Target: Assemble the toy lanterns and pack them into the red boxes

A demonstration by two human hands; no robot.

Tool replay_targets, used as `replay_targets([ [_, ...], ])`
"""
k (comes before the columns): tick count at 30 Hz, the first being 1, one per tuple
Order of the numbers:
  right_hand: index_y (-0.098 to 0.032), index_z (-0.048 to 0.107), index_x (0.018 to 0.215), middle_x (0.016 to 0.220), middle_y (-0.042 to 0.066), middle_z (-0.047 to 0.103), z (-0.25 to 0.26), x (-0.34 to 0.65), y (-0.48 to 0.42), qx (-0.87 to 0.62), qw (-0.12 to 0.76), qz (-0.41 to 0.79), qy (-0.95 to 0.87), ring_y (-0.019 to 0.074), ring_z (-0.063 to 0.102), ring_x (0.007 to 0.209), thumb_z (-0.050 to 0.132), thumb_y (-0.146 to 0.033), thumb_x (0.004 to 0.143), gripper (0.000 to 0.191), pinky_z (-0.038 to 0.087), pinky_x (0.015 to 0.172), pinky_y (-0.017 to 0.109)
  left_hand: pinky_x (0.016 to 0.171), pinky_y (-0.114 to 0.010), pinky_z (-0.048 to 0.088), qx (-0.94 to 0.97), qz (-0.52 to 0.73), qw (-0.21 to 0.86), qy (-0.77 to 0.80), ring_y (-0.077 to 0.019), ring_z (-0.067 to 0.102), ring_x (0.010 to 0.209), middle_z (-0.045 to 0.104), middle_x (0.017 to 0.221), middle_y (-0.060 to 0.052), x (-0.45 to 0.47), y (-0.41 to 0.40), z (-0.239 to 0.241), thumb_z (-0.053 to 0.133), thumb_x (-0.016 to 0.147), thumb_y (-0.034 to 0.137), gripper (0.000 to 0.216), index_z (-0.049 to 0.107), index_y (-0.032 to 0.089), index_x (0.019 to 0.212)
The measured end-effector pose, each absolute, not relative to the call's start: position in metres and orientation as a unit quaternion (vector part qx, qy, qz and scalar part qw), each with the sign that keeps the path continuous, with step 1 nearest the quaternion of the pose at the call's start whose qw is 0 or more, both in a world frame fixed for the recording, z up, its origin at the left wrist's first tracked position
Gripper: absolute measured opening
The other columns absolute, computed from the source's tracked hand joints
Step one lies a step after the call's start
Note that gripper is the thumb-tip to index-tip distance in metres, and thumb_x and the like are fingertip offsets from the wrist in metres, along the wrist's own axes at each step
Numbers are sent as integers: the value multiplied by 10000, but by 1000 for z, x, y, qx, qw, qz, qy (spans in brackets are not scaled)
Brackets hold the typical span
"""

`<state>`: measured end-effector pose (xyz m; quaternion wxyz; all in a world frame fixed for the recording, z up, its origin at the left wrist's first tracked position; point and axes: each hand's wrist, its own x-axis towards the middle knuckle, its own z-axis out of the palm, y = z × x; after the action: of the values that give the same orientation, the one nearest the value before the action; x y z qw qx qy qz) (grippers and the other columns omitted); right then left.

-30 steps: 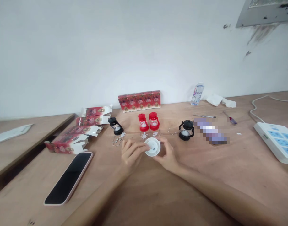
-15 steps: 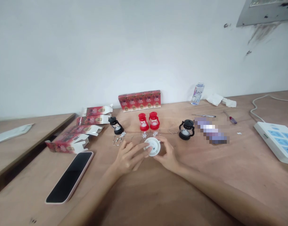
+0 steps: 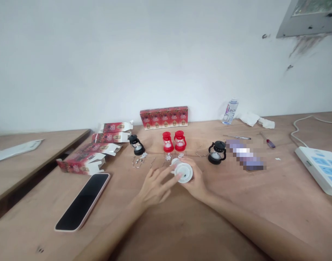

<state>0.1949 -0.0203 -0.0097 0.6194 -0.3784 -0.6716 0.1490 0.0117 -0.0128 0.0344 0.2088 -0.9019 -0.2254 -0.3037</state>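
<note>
In front of two red lanterns (image 3: 180,141), raised toward the person, a small white piece (image 3: 185,172) sits in the right hand (image 3: 197,181). The right fingers wrap its side and grip it, seemingly so that its round end tips toward the person and lies open to the other hand. That end looks like smooth plastic, a shallow dish with a raised rim and a tiny dark spot inside. The left hand (image 3: 156,187) is spread and clenches nothing; its fingertips lie over the near edge of the piece, though blur hides whether they press on it.

The red lanterns stand upright side by side, glossy, with clear middles and curved handles. A black lantern (image 3: 139,149) stands to their left and another black lantern (image 3: 217,153) to their right, perhaps spaced apart to leave the middle free for the hands. Just before the red pair, thin bent metal wires (image 3: 152,163) lie on the wood-grained tabletop (image 3: 236,195), apparently set out within reach. Behind them, printed red boxes (image 3: 164,117) form a neat row near the wall, probably out of the way. To their left, card cartons (image 3: 80,159) lie with white flaps open; nearer the person on that side rests a flat, dark-screened phone (image 3: 83,202).
</note>
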Motion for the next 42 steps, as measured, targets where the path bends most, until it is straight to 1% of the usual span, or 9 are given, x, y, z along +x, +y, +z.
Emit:
replay_targets([
  [3,-251,467,1154,1109,76,605,-13,194,-22,-382,637,199,-639,248,568,1065,699,-200,689,522,446,935,431,793,-352,399,-861,-332,154,-354,-229,536,996,604,1125,-128,-2,1,30,390,859,162,405,434,162,1261],
  [9,-248,403,1246,1246,84,510,-13,195,-19,-413,655,335,-537,224,541,1103,671,-286,726,586,470,932,397,871,-435,368,-870,-179,71,-454,-257,555,962,661,992,-87,-25,26,12,455,872,321,238,623,185,971],
  [12,-245,475,1129,1166,57,546,-9,194,-16,-422,654,398,-485,227,552,1073,676,-340,719,466,501,901,413,855,-419,373,-855,-237,-8,-462,-235,560,879,657,859,-66,-23,31,3,489,842,287,167,617,191,794],
  [15,-246,470,990,1012,20,586,-9,191,-13,-418,659,481,-400,206,615,904,678,-399,714,379,575,730,389,836,-422,377,-823,-305,-64,-474,-236,542,810,607,722,-55,-15,34,-1,513,800,256,165,544,187,653],
  [19,-217,495,926,871,17,610,-16,192,-9,-463,654,488,-348,194,616,798,645,-454,731,342,568,611,323,740,-393,404,-775,-374,-98,-500,-221,524,717,548,685,-52,-9,33,0,480,806,260,163,468,186,661],
  [23,-242,487,994,954,20,623,-18,195,-6,-453,674,494,-309,188,621,822,607,-488,751,366,557,596,297,558,-272,393,-695,-467,-174,-518,-139,480,553,479,632,18,-11,26,10,365,899,344,174,419,200,818],
  [28,-249,490,949,942,0,644,-7,186,-14,-413,654,561,-297,183,639,804,636,-496,731,361,567,571,305,376,-133,208,-475,-561,-501,-458,-23,251,364,311,530,112,-5,14,24,561,784,496,345,376,208,752],
  [30,-236,500,914,905,0,657,-6,180,-21,-404,644,589,-274,186,645,802,647,-493,726,351,574,585,320,361,-115,174,-409,-559,-567,-445,-8,215,357,278,518,122,-1,10,26,637,725,498,403,365,201,720],
  [42,-207,601,932,945,13,675,-8,168,-38,-385,583,668,-256,161,648,797,709,-440,697,347,589,640,314,353,-106,131,-373,-542,-628,-416,-5,156,369,228,521,124,8,-2,24,660,706,538,468,331,204,719],
])
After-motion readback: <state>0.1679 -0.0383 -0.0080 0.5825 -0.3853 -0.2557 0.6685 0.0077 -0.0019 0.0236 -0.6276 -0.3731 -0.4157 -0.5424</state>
